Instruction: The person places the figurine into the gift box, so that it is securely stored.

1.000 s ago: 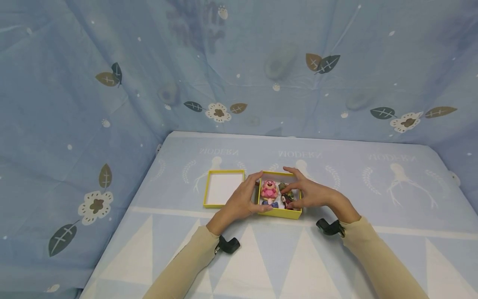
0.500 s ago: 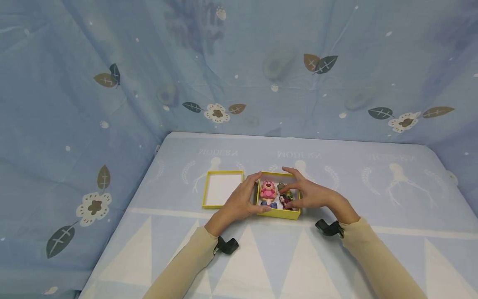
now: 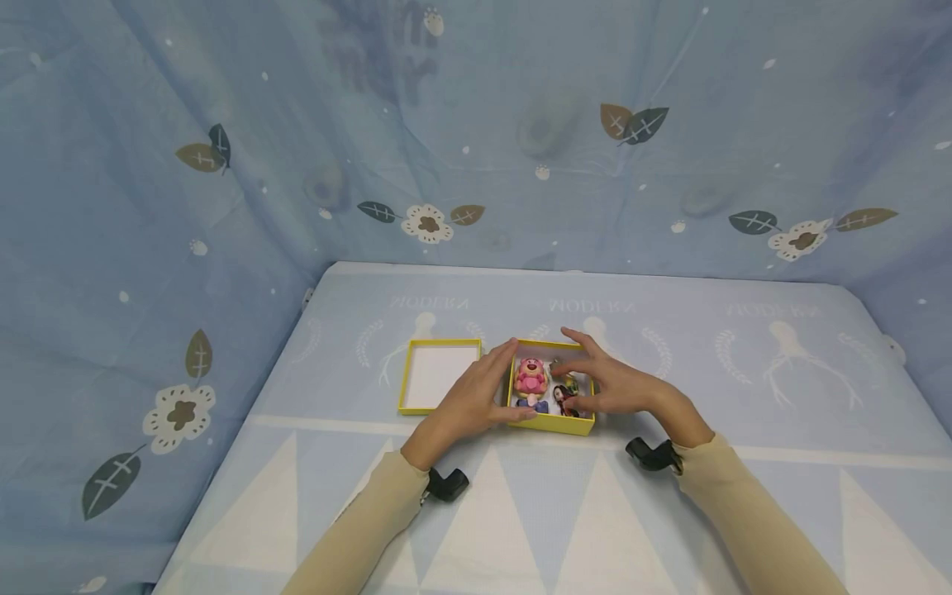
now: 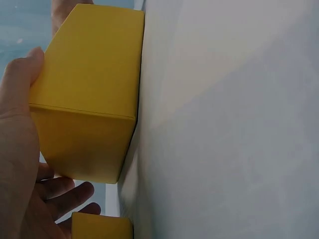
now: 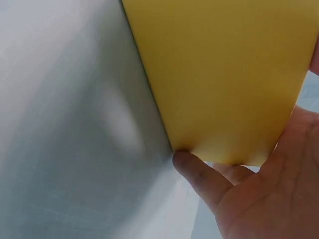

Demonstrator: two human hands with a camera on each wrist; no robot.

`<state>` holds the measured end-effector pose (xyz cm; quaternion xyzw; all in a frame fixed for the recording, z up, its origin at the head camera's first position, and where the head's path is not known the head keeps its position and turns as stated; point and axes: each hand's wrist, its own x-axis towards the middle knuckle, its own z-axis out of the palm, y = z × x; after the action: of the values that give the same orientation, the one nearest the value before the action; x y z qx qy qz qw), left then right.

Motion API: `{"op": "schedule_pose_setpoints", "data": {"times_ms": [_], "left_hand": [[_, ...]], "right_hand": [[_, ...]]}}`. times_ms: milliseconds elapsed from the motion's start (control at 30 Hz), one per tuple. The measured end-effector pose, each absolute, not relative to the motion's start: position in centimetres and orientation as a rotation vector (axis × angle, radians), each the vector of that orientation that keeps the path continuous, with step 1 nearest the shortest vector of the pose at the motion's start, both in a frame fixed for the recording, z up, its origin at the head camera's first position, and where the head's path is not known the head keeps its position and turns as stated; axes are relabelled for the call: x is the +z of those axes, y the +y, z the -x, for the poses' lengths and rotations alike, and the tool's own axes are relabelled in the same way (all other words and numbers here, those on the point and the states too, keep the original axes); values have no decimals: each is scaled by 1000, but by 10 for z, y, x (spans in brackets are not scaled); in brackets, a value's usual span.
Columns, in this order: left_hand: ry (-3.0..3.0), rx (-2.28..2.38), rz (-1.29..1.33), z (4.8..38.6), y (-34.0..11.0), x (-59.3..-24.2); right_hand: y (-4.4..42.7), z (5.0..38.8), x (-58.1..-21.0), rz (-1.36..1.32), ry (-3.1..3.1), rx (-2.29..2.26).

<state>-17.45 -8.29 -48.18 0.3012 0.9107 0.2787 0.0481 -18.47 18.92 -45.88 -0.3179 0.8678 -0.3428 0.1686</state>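
An open yellow box (image 3: 554,423) with a white inside sits on the table in the head view. My left hand (image 3: 472,401) holds its left end, thumb along the front rim and fingers round the side. Inside lie a pink bear figurine (image 3: 531,378) at left and a dark-haired figurine in red and black (image 3: 563,398) at right. A greenish-yellow figurine (image 3: 572,383) is partly covered by my right hand (image 3: 617,387). That hand reaches over the right wall, thumb and a finger spread over these two figurines. In the right wrist view, fingertips (image 5: 185,158) touch the box's outer wall.
A shallow yellow-rimmed lid (image 3: 439,340), white inside, lies left of the box, close to my left hand. The table (image 3: 744,504) bears a patterned pale-blue cloth. A blue floral curtain (image 3: 476,124) rises behind and at both sides.
The right hand's finger in the box has shifted slightly left, and more of the greenish-yellow figurine shows. The left hand keeps its hold on the box. The head view has drifted a little.
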Motion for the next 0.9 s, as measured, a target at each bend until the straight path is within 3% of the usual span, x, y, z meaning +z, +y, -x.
{"op": "schedule_pose_setpoints", "data": {"times_ms": [333, 900], "left_hand": [[2690, 939, -893, 177, -99, -473], [2806, 985, -641, 188, -208, -470]], "right_hand": [[189, 186, -455, 958, 2520, -956], [126, 161, -427, 1030, 2750, -977]]}}
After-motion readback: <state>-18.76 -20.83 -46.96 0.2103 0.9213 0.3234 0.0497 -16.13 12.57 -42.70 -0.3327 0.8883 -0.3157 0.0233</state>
